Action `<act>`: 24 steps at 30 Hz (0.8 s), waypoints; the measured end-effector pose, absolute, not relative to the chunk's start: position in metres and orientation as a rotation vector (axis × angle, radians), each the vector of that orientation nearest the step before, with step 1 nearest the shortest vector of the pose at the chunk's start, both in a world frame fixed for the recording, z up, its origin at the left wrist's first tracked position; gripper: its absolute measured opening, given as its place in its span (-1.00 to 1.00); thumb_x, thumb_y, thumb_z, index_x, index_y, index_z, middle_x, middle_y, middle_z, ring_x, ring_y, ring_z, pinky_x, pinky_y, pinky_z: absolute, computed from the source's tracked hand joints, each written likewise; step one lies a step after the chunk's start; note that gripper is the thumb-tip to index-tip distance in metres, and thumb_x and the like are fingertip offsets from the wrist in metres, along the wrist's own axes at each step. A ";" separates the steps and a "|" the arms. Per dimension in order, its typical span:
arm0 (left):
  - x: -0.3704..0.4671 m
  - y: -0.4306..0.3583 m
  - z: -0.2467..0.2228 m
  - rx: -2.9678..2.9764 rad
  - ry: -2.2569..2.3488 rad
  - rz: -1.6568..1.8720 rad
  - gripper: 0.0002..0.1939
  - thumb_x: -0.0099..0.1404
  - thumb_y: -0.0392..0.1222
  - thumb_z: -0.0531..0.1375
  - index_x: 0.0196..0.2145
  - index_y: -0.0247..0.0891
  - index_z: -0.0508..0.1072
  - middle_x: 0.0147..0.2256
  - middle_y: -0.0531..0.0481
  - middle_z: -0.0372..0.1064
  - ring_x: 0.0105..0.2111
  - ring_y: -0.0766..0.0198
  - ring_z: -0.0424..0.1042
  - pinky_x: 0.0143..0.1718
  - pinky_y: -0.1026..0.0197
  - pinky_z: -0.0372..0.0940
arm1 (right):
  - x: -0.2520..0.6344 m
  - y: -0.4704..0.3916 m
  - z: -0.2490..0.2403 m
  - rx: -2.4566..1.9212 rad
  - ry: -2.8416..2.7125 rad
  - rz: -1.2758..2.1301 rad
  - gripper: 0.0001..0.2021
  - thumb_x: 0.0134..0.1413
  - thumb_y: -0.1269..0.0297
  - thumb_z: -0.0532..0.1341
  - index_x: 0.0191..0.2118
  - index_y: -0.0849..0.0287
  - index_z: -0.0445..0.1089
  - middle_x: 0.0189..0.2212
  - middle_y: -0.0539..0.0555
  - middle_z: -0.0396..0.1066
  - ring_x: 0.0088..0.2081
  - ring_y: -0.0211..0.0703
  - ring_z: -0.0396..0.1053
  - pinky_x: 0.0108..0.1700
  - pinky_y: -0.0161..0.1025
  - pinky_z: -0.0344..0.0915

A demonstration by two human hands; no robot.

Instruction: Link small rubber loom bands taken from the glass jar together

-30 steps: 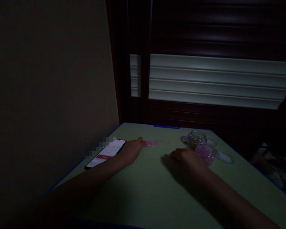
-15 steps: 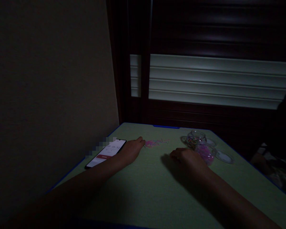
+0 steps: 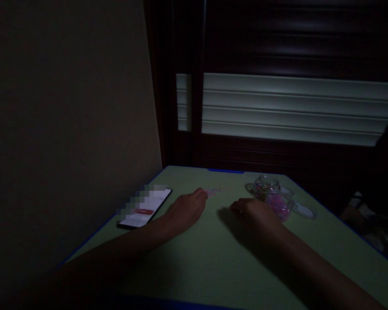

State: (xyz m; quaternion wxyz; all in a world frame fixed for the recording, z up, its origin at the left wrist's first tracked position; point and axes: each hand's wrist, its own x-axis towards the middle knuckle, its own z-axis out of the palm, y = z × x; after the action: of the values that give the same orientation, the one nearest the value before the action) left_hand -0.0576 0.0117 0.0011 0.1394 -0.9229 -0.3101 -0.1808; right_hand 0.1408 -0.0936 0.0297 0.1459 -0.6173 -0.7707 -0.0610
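Note:
A small pile of thin pink and pale rubber bands [image 3: 217, 190] lies on the table. My left hand [image 3: 189, 206] rests at the pile's left edge, its fingers pinched together against the bands; what is between the fingertips is hidden. Closer to me, my right hand [image 3: 254, 212] hovers low over the table with fingers curled and pressed together. Whether it holds anything is too dark to see. Just behind it stands a clear jar of pink bands [image 3: 280, 206], partly covered by the hand. A second clear jar with multicoloured bands [image 3: 264, 187] is beyond that one.
Round clear lids [image 3: 304, 211] lie to the right of the jars. A phone [image 3: 145, 211] with a lit screen is on the left of the green table [image 3: 194, 267], near the wall [image 3: 84, 129]. Dark wooden panelling [image 3: 278, 155] rises behind the table.
My left hand has moved right, away from the phone and over the left part of the band pile, its fingers drawing closer together. The right hand has hardly moved.

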 end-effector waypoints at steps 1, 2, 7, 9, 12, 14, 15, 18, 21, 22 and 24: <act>-0.057 0.010 0.001 -2.667 -0.874 -0.534 -0.78 0.33 -0.26 -0.15 -0.20 -0.29 0.24 -0.23 -0.06 0.25 -0.35 0.28 0.34 -0.39 0.25 0.22 | 0.140 -0.093 0.029 -1.771 -2.218 -0.180 -0.77 0.05 0.38 -0.02 -0.42 0.16 0.38 -0.44 0.04 0.39 -0.47 -0.31 0.27 -0.46 -0.35 -0.01; -0.056 0.008 0.001 -2.666 -0.854 -0.542 -0.78 0.33 -0.26 -0.15 -0.20 -0.29 0.25 -0.23 -0.06 0.26 -0.34 0.28 0.33 -0.38 0.25 0.23 | 0.140 -0.093 0.029 -1.760 -2.219 -0.182 -0.76 0.05 0.37 -0.02 -0.41 0.16 0.39 -0.44 0.05 0.39 -0.45 -0.30 0.28 -0.45 -0.35 0.00; -0.055 0.003 -0.001 -2.691 -0.810 -0.537 -0.78 0.33 -0.25 -0.14 -0.24 -0.28 0.28 -0.26 -0.03 0.28 -0.33 0.29 0.33 -0.34 0.25 0.23 | 0.140 -0.090 0.027 -1.709 -2.237 -0.160 -0.77 0.05 0.38 -0.01 -0.39 0.16 0.39 -0.43 0.05 0.39 -0.42 -0.29 0.30 -0.41 -0.36 0.04; -0.054 0.002 -0.001 -2.716 -0.792 -0.545 -0.78 0.33 -0.25 -0.13 -0.26 -0.27 0.29 -0.29 -0.02 0.29 -0.35 0.31 0.33 -0.34 0.25 0.23 | 0.140 -0.090 0.028 -1.695 -2.237 -0.163 -0.77 0.05 0.39 -0.01 -0.39 0.16 0.39 -0.44 0.05 0.38 -0.42 -0.29 0.30 -0.41 -0.36 0.04; -0.052 -0.002 0.000 -2.745 -0.765 -0.584 -0.79 0.32 -0.24 -0.11 -0.28 -0.26 0.29 -0.30 0.01 0.29 -0.35 0.32 0.33 -0.34 0.26 0.22 | 0.139 -0.091 0.029 -1.677 -2.237 -0.176 -0.77 0.05 0.39 -0.01 -0.40 0.17 0.38 -0.45 0.04 0.37 -0.44 -0.30 0.28 -0.42 -0.36 0.03; -0.051 -0.006 0.000 -2.762 -0.760 -0.610 -0.82 0.31 -0.24 -0.09 -0.29 -0.25 0.29 -0.32 0.02 0.29 -0.36 0.32 0.32 -0.34 0.26 0.21 | 0.138 -0.092 0.030 -1.669 -2.235 -0.185 -0.78 0.06 0.39 -0.01 -0.43 0.17 0.37 -0.47 0.03 0.36 -0.45 -0.31 0.27 -0.43 -0.36 0.02; -0.050 -0.008 0.000 -2.772 -0.757 -0.620 -0.83 0.31 -0.24 -0.08 -0.29 -0.25 0.29 -0.32 0.03 0.29 -0.36 0.33 0.32 -0.35 0.27 0.21 | 0.137 -0.093 0.030 -1.659 -2.236 -0.186 -0.78 0.07 0.38 -0.01 -0.43 0.17 0.37 -0.47 0.03 0.36 -0.45 -0.32 0.27 -0.43 -0.36 0.02; -0.046 -0.013 -0.002 -2.792 -0.737 -0.632 -0.85 0.30 -0.24 -0.07 -0.29 -0.24 0.28 -0.34 0.04 0.28 -0.39 0.34 0.32 -0.37 0.28 0.20 | 0.135 -0.094 0.030 -1.618 -2.239 -0.184 -0.78 0.09 0.36 -0.01 -0.40 0.16 0.37 -0.48 0.02 0.36 -0.45 -0.32 0.27 -0.43 -0.36 0.02; -0.044 -0.016 -0.004 -2.775 -0.711 -0.594 -0.85 0.30 -0.23 -0.07 -0.30 -0.23 0.28 -0.36 0.05 0.28 -0.42 0.34 0.31 -0.41 0.28 0.19 | 0.133 -0.093 0.029 -1.568 -2.239 -0.191 -0.79 0.10 0.34 0.00 -0.33 0.14 0.38 -0.46 0.02 0.37 -0.42 -0.30 0.28 -0.40 -0.36 0.04; -0.043 -0.016 -0.004 -2.762 -0.702 -0.575 -0.84 0.30 -0.23 -0.07 -0.30 -0.23 0.28 -0.36 0.04 0.27 -0.42 0.33 0.31 -0.42 0.28 0.19 | 0.133 -0.093 0.028 -1.553 -2.240 -0.194 -0.79 0.10 0.34 0.00 -0.31 0.14 0.38 -0.45 0.02 0.37 -0.41 -0.30 0.28 -0.39 -0.36 0.04; -0.043 -0.016 -0.005 -2.741 -0.687 -0.546 -0.84 0.30 -0.23 -0.07 -0.31 -0.24 0.28 -0.36 0.04 0.27 -0.42 0.33 0.31 -0.43 0.28 0.19 | 0.131 -0.093 0.028 -1.530 -2.244 -0.200 -0.79 0.11 0.33 -0.01 -0.31 0.15 0.38 -0.45 0.02 0.36 -0.40 -0.30 0.28 -0.38 -0.36 0.05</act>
State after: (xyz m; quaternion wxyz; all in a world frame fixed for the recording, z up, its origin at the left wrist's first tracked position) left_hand -0.0427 -0.0164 -0.0047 0.1314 -0.9441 -0.2367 -0.1880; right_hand 0.1312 -0.0926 0.0276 0.2078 -0.5497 -0.8059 -0.0719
